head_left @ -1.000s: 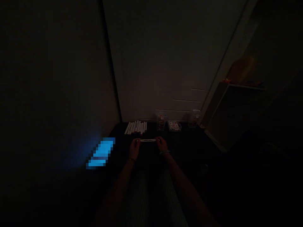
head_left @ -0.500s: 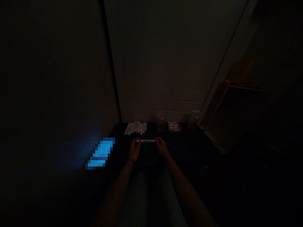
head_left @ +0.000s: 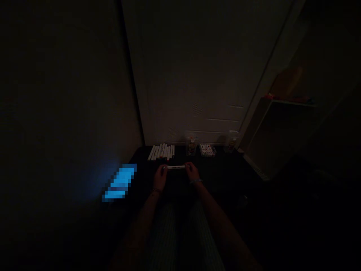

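A white marker lies nearly level between my two hands, above the front part of the dark table. My left hand is closed on its left end, and my right hand pinches the right end. Dark print shows faintly along the barrel. Just beyond my left hand, several white markers lie side by side in a row, some with coloured or dark ends. The dim light hides the finer detail of my fingers.
Behind my right hand stand a clear plastic container and a flat case of markers. Another clear container is farther right, against the wall. A glowing blue, pixelated screen is at left. A shelf unit stands at right.
The marker has tilted slightly, its right end rising a little with my right hand. Both hands keep their hold, and the view has grown slightly clearer.
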`<state>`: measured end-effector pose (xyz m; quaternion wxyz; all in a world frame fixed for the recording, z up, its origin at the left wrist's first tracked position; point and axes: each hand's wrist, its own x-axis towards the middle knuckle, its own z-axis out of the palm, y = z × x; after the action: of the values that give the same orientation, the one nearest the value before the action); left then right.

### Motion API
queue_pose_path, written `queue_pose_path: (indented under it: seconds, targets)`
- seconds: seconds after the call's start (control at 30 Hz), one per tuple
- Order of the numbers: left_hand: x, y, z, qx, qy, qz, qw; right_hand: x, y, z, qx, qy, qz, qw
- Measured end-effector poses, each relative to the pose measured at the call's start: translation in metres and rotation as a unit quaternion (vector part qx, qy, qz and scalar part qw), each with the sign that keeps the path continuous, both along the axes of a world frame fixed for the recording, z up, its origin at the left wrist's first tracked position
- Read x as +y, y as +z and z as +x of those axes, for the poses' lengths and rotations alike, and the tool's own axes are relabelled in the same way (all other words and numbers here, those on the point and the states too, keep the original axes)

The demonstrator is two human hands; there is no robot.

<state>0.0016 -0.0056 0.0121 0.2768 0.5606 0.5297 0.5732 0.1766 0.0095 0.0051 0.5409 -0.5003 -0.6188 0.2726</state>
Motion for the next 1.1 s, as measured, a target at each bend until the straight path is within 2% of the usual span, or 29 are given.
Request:
queue_pose_path:
  seconds: [0.2, 0.43, 0.73, 1.1]
  targets:
    - [-0.003, 0.002, 0.000, 0.019, -0.010, -0.015, 1.000, 0.000, -0.001, 0.000, 0.009, -0.009, 0.010, 1.000]
    - [-0.005, 0.004, 0.001, 0.006, 0.015, -0.027, 1.000, -0.001, -0.002, 0.000, 0.013, -0.033, 0.007, 0.999]
    - [0.001, -0.005, -0.004, 0.069, 0.002, 0.000, 0.998, 0.000, -0.002, -0.001, -0.003, -0.010, -0.004, 1.000]
    - [0.005, -0.009, -0.005, 0.069, 0.011, -0.009, 0.998, 0.001, -0.003, -0.001, -0.019, -0.012, 0.000, 1.000]
